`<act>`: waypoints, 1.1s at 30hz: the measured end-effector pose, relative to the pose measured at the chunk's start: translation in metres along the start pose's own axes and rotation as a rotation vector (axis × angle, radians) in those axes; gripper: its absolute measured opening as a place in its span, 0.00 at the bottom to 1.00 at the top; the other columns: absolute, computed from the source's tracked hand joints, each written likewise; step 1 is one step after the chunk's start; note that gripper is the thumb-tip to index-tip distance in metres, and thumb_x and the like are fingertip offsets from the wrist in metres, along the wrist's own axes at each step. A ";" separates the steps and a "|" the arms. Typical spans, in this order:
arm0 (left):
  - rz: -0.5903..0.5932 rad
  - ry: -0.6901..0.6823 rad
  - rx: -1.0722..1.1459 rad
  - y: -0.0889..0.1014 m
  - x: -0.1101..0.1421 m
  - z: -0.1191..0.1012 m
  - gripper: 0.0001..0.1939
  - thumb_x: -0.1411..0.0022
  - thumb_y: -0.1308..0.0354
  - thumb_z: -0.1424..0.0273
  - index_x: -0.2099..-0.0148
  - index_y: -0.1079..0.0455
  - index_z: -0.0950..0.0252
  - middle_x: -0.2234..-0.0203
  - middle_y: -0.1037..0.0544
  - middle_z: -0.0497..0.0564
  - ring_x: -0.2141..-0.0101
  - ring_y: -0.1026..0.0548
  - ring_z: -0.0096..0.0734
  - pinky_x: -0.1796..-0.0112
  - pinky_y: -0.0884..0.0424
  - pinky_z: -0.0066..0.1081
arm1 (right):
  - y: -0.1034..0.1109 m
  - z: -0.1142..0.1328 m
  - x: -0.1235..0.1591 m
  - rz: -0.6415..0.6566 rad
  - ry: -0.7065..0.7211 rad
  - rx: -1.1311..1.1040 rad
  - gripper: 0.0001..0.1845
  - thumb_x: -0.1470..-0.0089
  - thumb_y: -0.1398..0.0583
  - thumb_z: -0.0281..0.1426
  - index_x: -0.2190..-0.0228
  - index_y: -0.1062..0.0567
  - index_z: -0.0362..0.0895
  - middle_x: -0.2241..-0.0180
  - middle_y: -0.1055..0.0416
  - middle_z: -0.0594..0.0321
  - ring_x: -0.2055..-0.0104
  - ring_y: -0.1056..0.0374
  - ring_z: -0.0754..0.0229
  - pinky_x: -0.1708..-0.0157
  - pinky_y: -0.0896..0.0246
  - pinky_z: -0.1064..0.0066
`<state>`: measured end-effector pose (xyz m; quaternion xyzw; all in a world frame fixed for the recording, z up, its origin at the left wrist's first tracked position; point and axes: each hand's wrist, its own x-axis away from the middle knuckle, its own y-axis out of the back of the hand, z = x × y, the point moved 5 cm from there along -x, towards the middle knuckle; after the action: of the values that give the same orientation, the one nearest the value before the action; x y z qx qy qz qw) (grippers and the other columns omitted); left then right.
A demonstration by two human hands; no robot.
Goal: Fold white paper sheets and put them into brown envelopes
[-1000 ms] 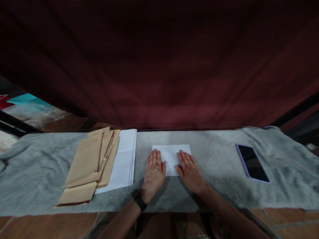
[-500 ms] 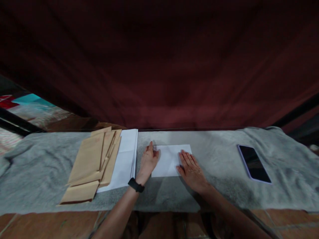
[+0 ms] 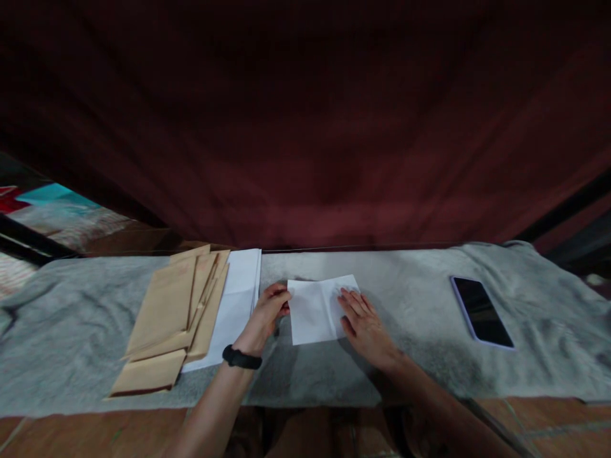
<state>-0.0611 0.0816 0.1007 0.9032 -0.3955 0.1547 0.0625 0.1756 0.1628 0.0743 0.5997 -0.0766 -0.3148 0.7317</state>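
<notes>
A white sheet of paper [image 3: 310, 313] with a crease down its middle is in front of me, its left part tilted up off the grey cloth. My left hand [image 3: 267, 312], with a black band on the wrist, pinches the sheet's left edge between thumb and fingers. Lying flat on the right part of the paper, my right hand [image 3: 365, 327] has its fingers stretched out. Left of my left hand lie larger white sheets [image 3: 238, 296], partly under a pile of brown paper envelopes [image 3: 165, 299].
A phone [image 3: 482, 312] in a light purple case lies at the right on the grey cloth [image 3: 415, 280]. A dark red curtain [image 3: 334, 159] hangs behind the cloth-covered surface. Tiled floor [image 3: 86, 432] shows along the front edge.
The left hand has taken hold of the paper's left edge and lifted it a little, and a middle crease now shows. The right hand stays pressed on the right part.
</notes>
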 end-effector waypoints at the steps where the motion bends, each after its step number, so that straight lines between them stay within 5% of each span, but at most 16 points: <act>1: -0.004 0.012 0.013 0.001 0.003 -0.001 0.14 0.61 0.34 0.68 0.70 0.32 0.63 0.80 0.29 0.42 0.79 0.30 0.23 0.78 0.34 0.23 | 0.002 0.002 0.000 0.015 0.015 -0.015 0.31 0.40 0.50 0.24 0.36 0.36 0.41 0.31 0.44 0.53 0.28 0.52 0.52 0.30 0.54 0.49; 6: -0.054 0.061 0.199 0.010 0.019 -0.004 0.16 0.64 0.33 0.70 0.71 0.34 0.63 0.79 0.30 0.40 0.78 0.30 0.22 0.78 0.35 0.21 | 0.011 0.022 0.003 0.116 0.151 -0.099 0.42 0.51 0.48 0.20 0.33 0.42 0.41 0.30 0.48 0.57 0.28 0.55 0.55 0.29 0.59 0.52; 10: -0.080 0.054 0.290 0.012 0.028 -0.003 0.18 0.63 0.32 0.72 0.68 0.34 0.62 0.77 0.28 0.40 0.75 0.26 0.23 0.73 0.31 0.23 | 0.017 0.037 0.004 0.068 0.190 -0.100 0.39 0.44 0.47 0.25 0.32 0.45 0.42 0.31 0.45 0.56 0.29 0.52 0.54 0.29 0.59 0.51; 14: -0.053 0.038 0.332 0.006 0.038 -0.001 0.20 0.61 0.31 0.72 0.64 0.32 0.62 0.74 0.26 0.40 0.74 0.25 0.24 0.71 0.28 0.25 | 0.022 0.023 -0.003 -0.042 0.079 -0.044 0.32 0.38 0.49 0.23 0.34 0.38 0.51 0.35 0.37 0.60 0.34 0.42 0.53 0.34 0.47 0.53; 20: 0.228 -0.018 0.297 -0.006 0.063 -0.020 0.35 0.51 0.33 0.70 0.40 0.32 0.60 0.77 0.26 0.42 0.75 0.26 0.27 0.68 0.28 0.29 | 0.029 -0.008 -0.013 -0.188 -0.039 -0.246 0.35 0.42 0.51 0.17 0.42 0.28 0.57 0.43 0.28 0.63 0.42 0.34 0.54 0.43 0.35 0.56; 25: 0.439 -0.115 0.171 -0.006 0.059 -0.032 0.41 0.50 0.32 0.65 0.34 0.37 0.61 0.67 0.20 0.53 0.65 0.22 0.40 0.61 0.27 0.38 | 0.022 -0.005 -0.017 -0.099 -0.004 -0.485 0.26 0.38 0.50 0.25 0.44 0.25 0.54 0.44 0.26 0.62 0.42 0.31 0.54 0.43 0.33 0.56; 27: 0.439 -0.145 0.019 -0.003 0.048 -0.026 0.34 0.51 0.31 0.63 0.41 0.31 0.61 0.68 0.20 0.52 0.67 0.23 0.36 0.64 0.29 0.34 | 0.020 -0.002 -0.016 -0.046 0.020 -0.521 0.22 0.34 0.50 0.30 0.47 0.23 0.53 0.43 0.27 0.61 0.42 0.31 0.54 0.44 0.32 0.57; 30: 0.322 -0.209 -0.247 0.003 0.028 -0.011 0.15 0.51 0.32 0.58 0.66 0.25 0.63 0.75 0.24 0.47 0.72 0.29 0.30 0.69 0.34 0.28 | 0.018 -0.004 -0.012 -0.035 0.013 -0.504 0.19 0.32 0.49 0.37 0.53 0.20 0.51 0.44 0.26 0.60 0.43 0.30 0.54 0.44 0.32 0.58; 33: 0.211 -0.257 -0.419 0.003 0.017 -0.003 0.16 0.45 0.37 0.55 0.74 0.28 0.62 0.80 0.29 0.44 0.75 0.33 0.29 0.72 0.38 0.27 | 0.016 -0.013 -0.007 -0.090 -0.052 -0.407 0.19 0.32 0.48 0.40 0.58 0.19 0.50 0.49 0.23 0.58 0.46 0.29 0.53 0.46 0.33 0.57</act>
<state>-0.0531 0.0684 0.1087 0.8367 -0.5154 -0.0407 0.1808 0.1827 0.1789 0.0870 0.4339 -0.0036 -0.3717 0.8207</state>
